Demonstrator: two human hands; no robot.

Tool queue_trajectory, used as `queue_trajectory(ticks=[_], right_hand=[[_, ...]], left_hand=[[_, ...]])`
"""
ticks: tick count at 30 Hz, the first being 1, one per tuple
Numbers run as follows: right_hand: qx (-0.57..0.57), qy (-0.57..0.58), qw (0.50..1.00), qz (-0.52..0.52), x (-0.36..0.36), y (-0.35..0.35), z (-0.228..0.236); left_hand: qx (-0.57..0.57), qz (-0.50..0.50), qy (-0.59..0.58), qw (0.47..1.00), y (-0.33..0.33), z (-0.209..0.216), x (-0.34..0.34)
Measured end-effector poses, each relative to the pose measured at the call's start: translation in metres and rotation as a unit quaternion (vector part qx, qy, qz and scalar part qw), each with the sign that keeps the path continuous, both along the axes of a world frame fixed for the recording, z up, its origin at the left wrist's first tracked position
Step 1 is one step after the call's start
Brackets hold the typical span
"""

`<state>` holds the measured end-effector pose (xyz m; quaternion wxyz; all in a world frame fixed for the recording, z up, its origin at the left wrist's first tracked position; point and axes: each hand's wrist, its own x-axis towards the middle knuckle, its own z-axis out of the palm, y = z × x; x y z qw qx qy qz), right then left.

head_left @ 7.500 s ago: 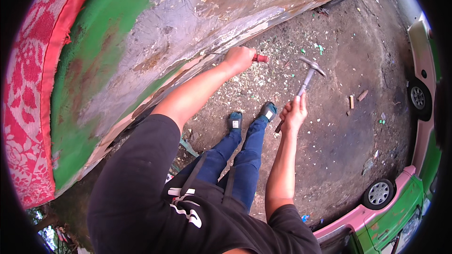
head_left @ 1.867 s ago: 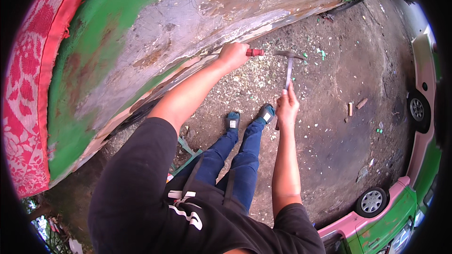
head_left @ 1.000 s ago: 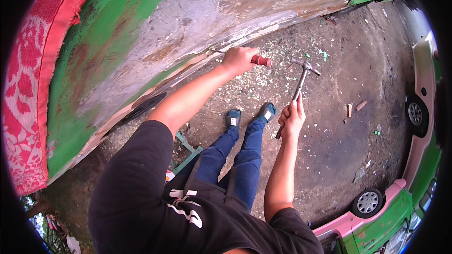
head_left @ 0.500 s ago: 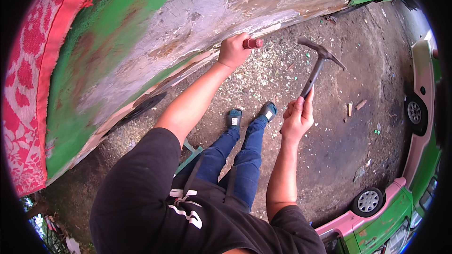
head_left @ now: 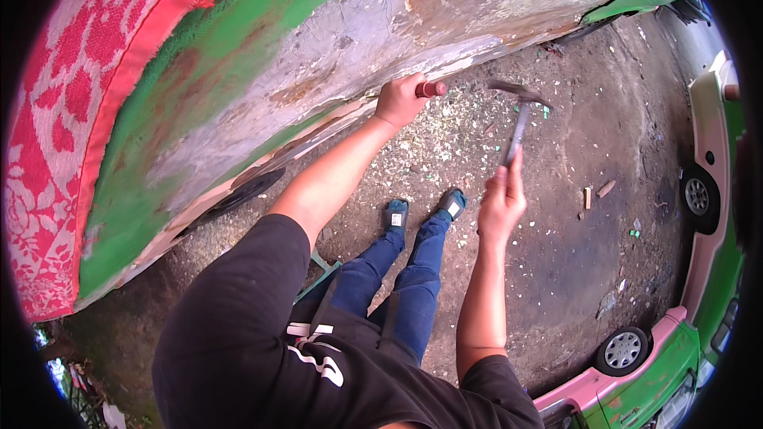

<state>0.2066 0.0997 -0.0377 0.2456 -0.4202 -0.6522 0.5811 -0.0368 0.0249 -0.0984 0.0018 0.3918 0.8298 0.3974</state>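
Note:
My left hand is closed round a red-handled tool, held against the lower edge of a scraped car body panel. Only the butt of the handle shows, pointing right; the tool's working end is hidden behind my fist. My right hand grips a hammer by its dark shaft, fingers wrapped round it and one stretched along it. The hammer's head is smeared by motion and lies to the right of the red handle, apart from it. Bare grey and rusty patches mark the green panel.
A red and white patterned cloth drapes over the panel at the left. Pale flakes litter the ground below. My feet in sandals stand on it. Wood scraps lie at the right, before a green and pink car.
The hammer has swung left toward the red handle, its head now blurred. My left hand keeps its grip at the panel's edge, and the view has shifted slightly.

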Motion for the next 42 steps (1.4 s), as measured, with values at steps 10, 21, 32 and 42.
queue_trajectory(ticks=[10, 21, 32, 42], right_hand=[[-0.098, 0.109, 0.988, -0.053, 0.002, 0.008, 0.028], [-0.064, 0.029, 0.997, -0.017, -0.029, 0.007, 0.014], [-0.19, 0.129, 0.969, -0.092, -0.009, 0.026, 0.013], [-0.246, 0.118, 0.957, -0.1, 0.01, 0.001, 0.0]], left_hand=[[0.012, 0.028, 0.013, 0.999, 0.004, 0.0, 0.0], [-0.029, 0.066, -0.022, 0.997, 0.018, -0.005, -0.009], [-0.073, -0.042, 0.043, 0.996, -0.003, -0.007, 0.011], [-0.041, -0.092, 0.073, 0.992, -0.018, -0.004, 0.015]])
